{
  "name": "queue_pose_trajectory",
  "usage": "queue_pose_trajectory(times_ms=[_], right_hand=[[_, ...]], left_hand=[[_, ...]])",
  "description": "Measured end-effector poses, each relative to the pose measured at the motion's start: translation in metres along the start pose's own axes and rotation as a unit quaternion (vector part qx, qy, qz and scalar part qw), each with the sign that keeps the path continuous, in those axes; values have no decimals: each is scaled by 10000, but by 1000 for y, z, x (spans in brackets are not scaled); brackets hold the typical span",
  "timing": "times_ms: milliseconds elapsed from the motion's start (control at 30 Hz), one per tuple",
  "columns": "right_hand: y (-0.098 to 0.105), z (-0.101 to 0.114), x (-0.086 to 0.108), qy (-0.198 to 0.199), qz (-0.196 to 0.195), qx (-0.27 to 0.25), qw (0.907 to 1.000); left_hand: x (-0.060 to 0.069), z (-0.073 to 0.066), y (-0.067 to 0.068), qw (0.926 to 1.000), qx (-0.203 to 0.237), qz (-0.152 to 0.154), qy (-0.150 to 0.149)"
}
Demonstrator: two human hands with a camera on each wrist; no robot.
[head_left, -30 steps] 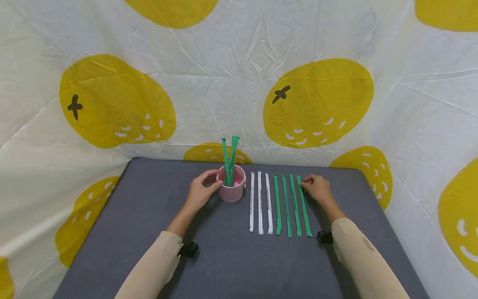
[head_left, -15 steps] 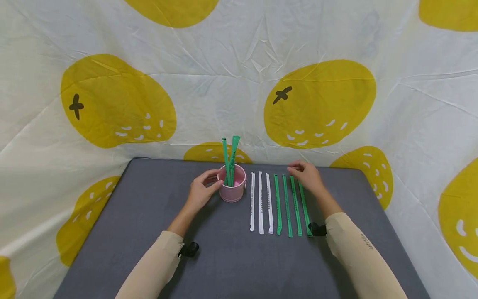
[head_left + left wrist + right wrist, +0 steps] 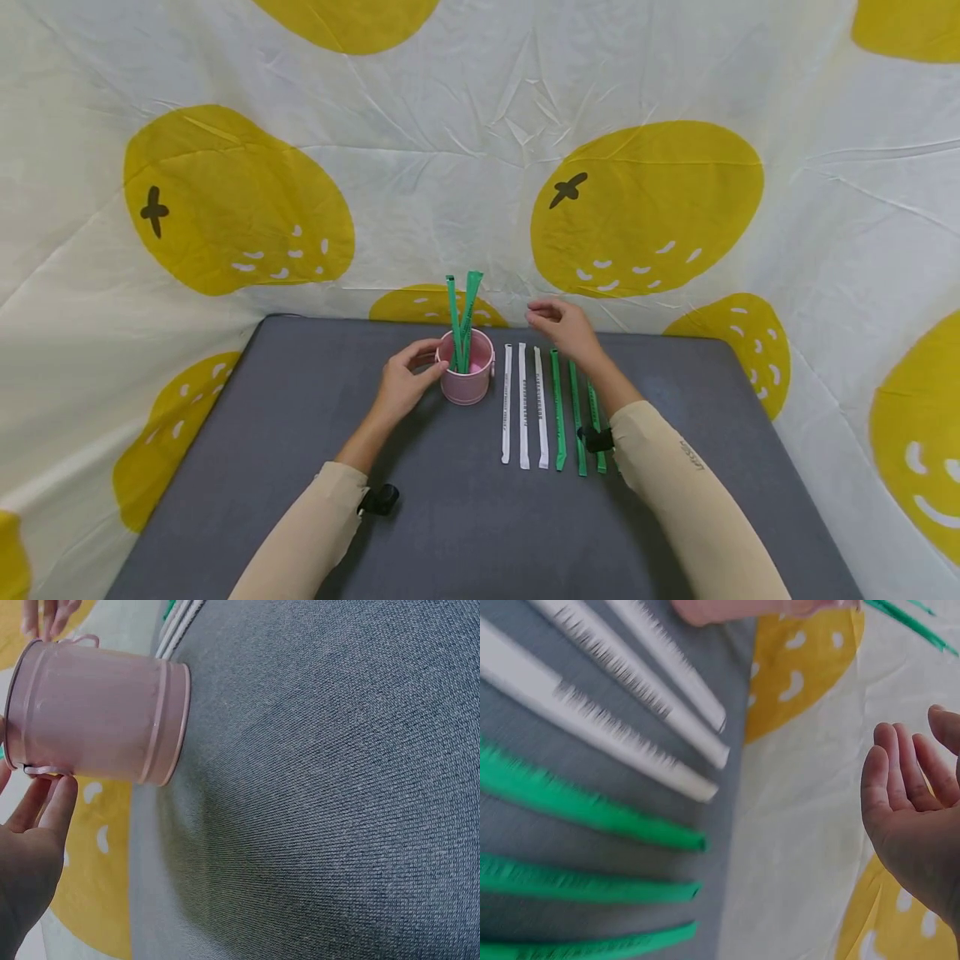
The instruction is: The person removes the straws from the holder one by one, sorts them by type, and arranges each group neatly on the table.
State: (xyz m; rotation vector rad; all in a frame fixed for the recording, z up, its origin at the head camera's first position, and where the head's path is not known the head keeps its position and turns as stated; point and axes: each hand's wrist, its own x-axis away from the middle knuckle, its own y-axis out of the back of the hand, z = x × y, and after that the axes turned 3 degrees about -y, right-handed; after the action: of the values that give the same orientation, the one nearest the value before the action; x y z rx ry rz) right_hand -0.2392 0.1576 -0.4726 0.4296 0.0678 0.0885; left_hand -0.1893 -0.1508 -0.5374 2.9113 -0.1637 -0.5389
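A small pink bucket (image 3: 465, 388) stands upright near the back of the table, with two green paper-wrapped straws (image 3: 470, 307) leaning inside it. My left hand (image 3: 402, 379) steadies it from the left, fingers and thumb curved at its rim and handle joint (image 3: 46, 771). My right hand (image 3: 567, 327) hovers above the far ends of the laid-out straws, right of the bucket; in the right wrist view its fingers are loosely bent with nothing between them. Three white wrapped straws (image 3: 523, 408) lie side by side, then three visible green straws (image 3: 559, 417). My right forearm hides the area beyond them.
The dark grey table (image 3: 450, 517) ends just behind the bucket and straws. A white cloth (image 3: 420, 192) with yellow fruit shapes hangs behind it. Black wrist cameras (image 3: 380, 500) sit at both cuffs.
My right hand has left the far end of the rightmost green straw and moved left and back toward the bucket. The left hand and bucket have stayed in place.
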Motion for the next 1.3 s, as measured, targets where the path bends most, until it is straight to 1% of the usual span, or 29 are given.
queue_pose_trajectory(times_ms=[100, 233, 467, 600, 700, 767, 867, 967, 1133, 1300], right_hand=[[-11, 11, -11, 64, 129, -164, 9998], [-27, 20, -24, 160, 274, -331, 9989], [-52, 34, -36, 259, 640, -466, 9965], [-65, 38, -45, 167, 773, -807, 9936], [-71, 40, -50, 47, 811, -1097, 9906], [-72, 43, -49, 7, 807, -1154, 9900], [-74, 47, -47, 62, 761, -1056, 9915], [-75, 49, -44, 125, 613, -886, 9941], [-76, 50, -43, 96, 414, -729, 9964], [-76, 51, -45, 64, 310, -561, 9979]], left_hand=[[0, 0, 0, 10000, 65, -24, 11], [-1, -1, 0, 9998, 184, -12, 12], [-1, 1, 0, 9999, -157, -4, 5], [-1, 0, 1, 9998, -166, -6, 78], [-2, -1, 1, 9999, -150, -7, 84], [-3, -2, 1, 9999, -148, -8, 70], [-3, -2, 0, 9999, -163, 9, 53], [-3, -2, -1, 9998, -187, 17, 53], [-5, -1, -1, 9997, -231, 17, 0], [-6, -1, -1, 10000, -62, -4, 71]])
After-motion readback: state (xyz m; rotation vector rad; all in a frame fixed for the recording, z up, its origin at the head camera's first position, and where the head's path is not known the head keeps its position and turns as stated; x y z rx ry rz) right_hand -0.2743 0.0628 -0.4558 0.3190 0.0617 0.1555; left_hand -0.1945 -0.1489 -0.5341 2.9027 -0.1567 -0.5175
